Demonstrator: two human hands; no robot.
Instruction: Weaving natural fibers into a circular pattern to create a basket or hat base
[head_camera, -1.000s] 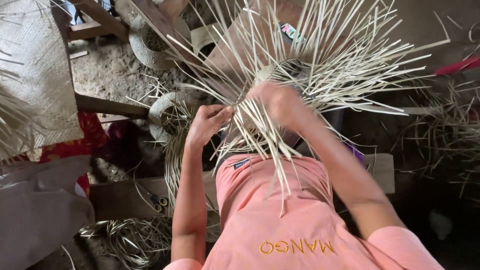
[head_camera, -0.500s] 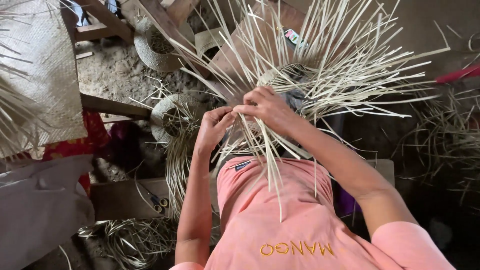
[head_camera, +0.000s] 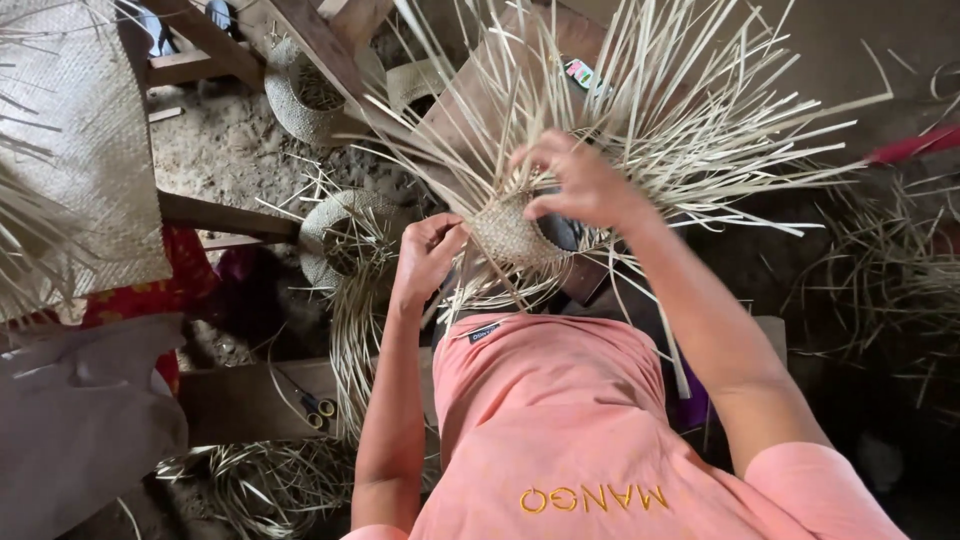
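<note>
Head view, left to right: woven mat at far left, grey cloth below it, scissors on the wooden plank. A finished small basket lies on the floor near the left hand; another basket sits farther up. Left hand has its grip closed, pinching thin strips at the left edge of the half-woven basket. That basket sits in front of the chest, between both hands, above the pink shirt. Its woven base faces the person and its long axis runs away from them, with loose straw strips fanning up and outward. Right hand rests on the basket's top right, fingers curled around strips, grip clamped on them. More loose straw is piled at far right.
</note>
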